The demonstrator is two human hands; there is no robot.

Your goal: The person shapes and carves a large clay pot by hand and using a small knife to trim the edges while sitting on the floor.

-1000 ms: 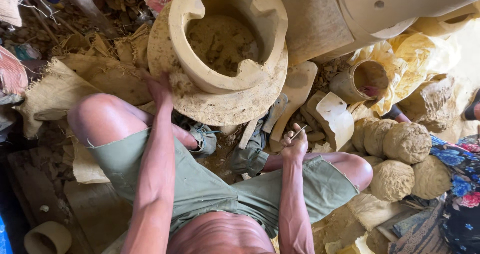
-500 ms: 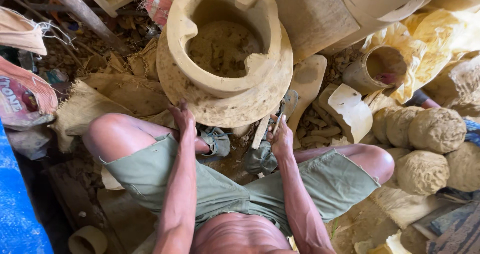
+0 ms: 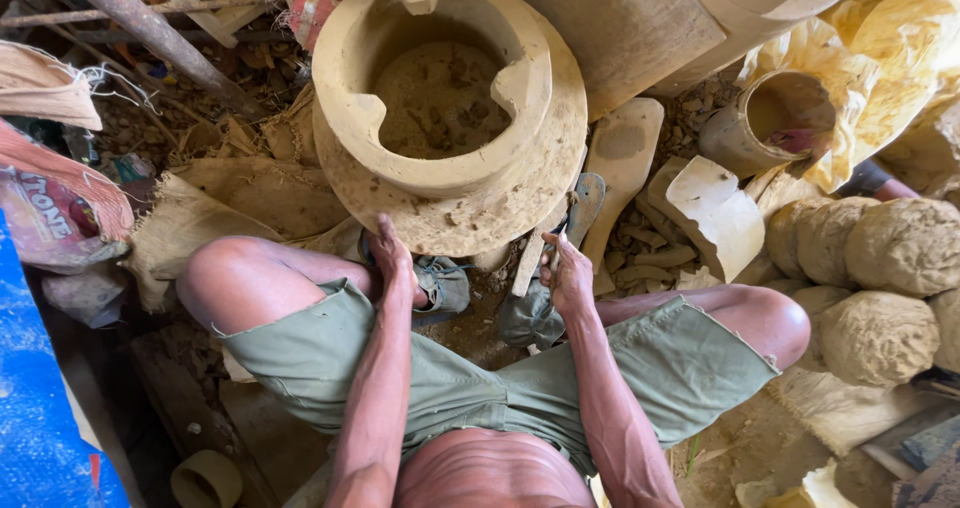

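Note:
A large unfired clay stove (image 3: 440,98), round with notched walls, stands on a wide clay disc base (image 3: 530,198) before my knees. My left hand (image 3: 392,253) rests with its fingers against the near rim of that base and holds nothing. My right hand (image 3: 566,273) sits just below the base's right edge, its fingers closed on a thin flat blade tool (image 3: 582,208) that points up toward the clay. I sit on the ground in green shorts with my knees spread.
Several round clay lumps (image 3: 880,268) are piled at the right. A small clay pot (image 3: 775,118) lies on yellow plastic (image 3: 880,58). A flat wooden paddle (image 3: 622,168) and clay shards (image 3: 715,213) lie beside the stove. Sacking (image 3: 190,218), a pole (image 3: 140,23) and a blue sheet (image 3: 35,398) lie left.
My left hand dropped from the base's upper left edge to its near rim. My right hand moved left and up toward the base with the blade. The view shifted.

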